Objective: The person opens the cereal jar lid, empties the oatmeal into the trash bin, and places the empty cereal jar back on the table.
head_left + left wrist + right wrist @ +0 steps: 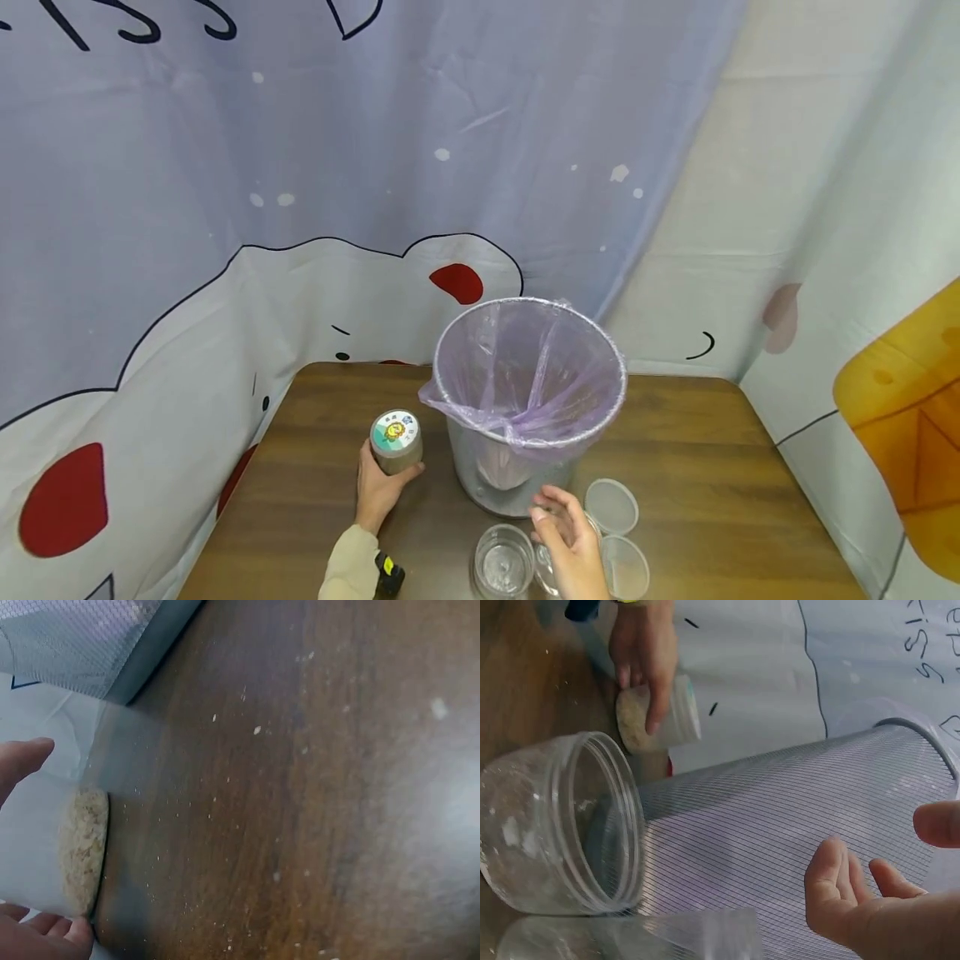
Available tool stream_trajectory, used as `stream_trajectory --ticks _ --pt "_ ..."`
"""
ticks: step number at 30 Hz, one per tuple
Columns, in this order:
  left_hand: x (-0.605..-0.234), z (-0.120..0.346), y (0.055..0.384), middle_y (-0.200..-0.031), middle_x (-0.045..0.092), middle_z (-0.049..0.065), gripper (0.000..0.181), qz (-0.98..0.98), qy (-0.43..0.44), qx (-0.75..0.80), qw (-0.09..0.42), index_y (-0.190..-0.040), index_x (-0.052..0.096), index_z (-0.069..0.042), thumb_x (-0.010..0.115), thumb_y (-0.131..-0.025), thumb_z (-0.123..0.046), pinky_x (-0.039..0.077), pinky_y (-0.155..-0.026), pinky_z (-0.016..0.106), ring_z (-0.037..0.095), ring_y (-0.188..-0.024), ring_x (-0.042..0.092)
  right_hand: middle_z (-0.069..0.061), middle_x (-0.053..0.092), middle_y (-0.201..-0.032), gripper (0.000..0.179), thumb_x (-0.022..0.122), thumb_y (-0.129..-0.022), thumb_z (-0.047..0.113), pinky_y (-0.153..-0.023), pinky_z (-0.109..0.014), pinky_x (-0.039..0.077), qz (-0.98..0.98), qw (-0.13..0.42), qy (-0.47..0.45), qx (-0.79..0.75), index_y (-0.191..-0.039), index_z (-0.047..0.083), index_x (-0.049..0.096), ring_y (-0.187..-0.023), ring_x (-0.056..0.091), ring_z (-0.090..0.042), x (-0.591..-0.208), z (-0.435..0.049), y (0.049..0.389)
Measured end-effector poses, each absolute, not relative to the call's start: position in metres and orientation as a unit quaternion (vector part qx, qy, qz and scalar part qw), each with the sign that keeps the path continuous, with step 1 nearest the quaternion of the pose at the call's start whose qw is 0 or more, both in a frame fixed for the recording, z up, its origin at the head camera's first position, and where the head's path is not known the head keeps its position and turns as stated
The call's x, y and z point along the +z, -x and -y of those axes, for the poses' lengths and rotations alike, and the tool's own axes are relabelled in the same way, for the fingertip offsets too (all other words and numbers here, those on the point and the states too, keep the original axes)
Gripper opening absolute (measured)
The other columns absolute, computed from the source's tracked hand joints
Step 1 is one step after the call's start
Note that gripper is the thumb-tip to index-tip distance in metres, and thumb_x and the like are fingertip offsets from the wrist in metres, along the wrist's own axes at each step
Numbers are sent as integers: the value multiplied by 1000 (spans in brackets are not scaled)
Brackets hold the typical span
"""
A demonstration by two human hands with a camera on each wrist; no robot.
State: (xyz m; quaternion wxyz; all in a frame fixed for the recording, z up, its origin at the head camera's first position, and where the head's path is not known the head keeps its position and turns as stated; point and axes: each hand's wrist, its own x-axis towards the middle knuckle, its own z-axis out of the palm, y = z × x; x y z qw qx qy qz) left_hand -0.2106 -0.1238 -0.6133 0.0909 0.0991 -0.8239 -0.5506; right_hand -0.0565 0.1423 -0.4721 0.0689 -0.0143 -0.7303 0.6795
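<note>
At the left, one left hand point(381, 490) is wrapped round one lidded jar point(397, 450), thumb to one side and fingers to the other, on the left part of the tabletop point(712, 500), between its left edge and the bin point(474, 467). Coarse, pale crumbs point(84, 851) fill the jar's lower part; its lid point(395, 431) bears a white and green label with a yellow figure. I cannot tell whether the jar's base touches the wood. Behind the hand come a cream sleeve point(351, 562) and a black strap point(388, 575). Small pale bits point(257, 730) lie scattered on the wood, too many to count.

The one mesh bin stands near the middle of the tabletop's back edge, lined by one purple bag point(532, 375) folded over its rim; inside, only the bag's folds show.

Before the bin, away from the back edge, sits one open clear jar point(504, 562) with nothing visible inside. Just beside it, one clear container point(545, 572) is partly hidden; its contents cannot be told. Over it hangs one right hand point(573, 542), fingers loosely bent, thumb apart, pinching nothing. Rightmost, toward the right edge, lie two clear discs point(612, 507).
</note>
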Motion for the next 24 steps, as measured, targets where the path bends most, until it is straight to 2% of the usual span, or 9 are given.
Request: stream_trajectory --ticks 7,11,17,24 --pt "-615 127 219 -136 37 15 105 823 -95 -551 98 -142 22 -13 85 -59 -27 28 -102 52 33 -125 35 -25 51 -117 39 49 -93 11 -78 -27 51 710 20 -20 703 -125 -9 41 -98 59 -12 -484 -136 58" --pt "-617 127 224 -134 41 13 102 819 -88 -556 110 -141 27 -14 86 -59 -26 30 -101 50 31 -123 38 -24 53 -114 38 50 -92 9 -77 -27 52 692 11 -46 720 -123 -13 41 -97 60 -14 -490 -129 60" --pt "-615 127 222 -131 47 13 96 815 -94 -562 107 -138 33 -16 85 -59 -33 33 -99 49 31 -119 44 -16 58 -108 36 52 -90 5 -74 -26 52 678 19 -62 732 -120 -12 45 -93 61 -13 -497 -117 61" --pt "-613 131 208 -127 50 10 96 833 -90 -541 69 -136 34 -20 84 -57 -44 36 -96 50 29 -117 46 -22 55 -112 39 56 -88 8 -79 -24 50 688 -2 -49 724 -121 -9 46 -95 59 -9 -502 -111 62"
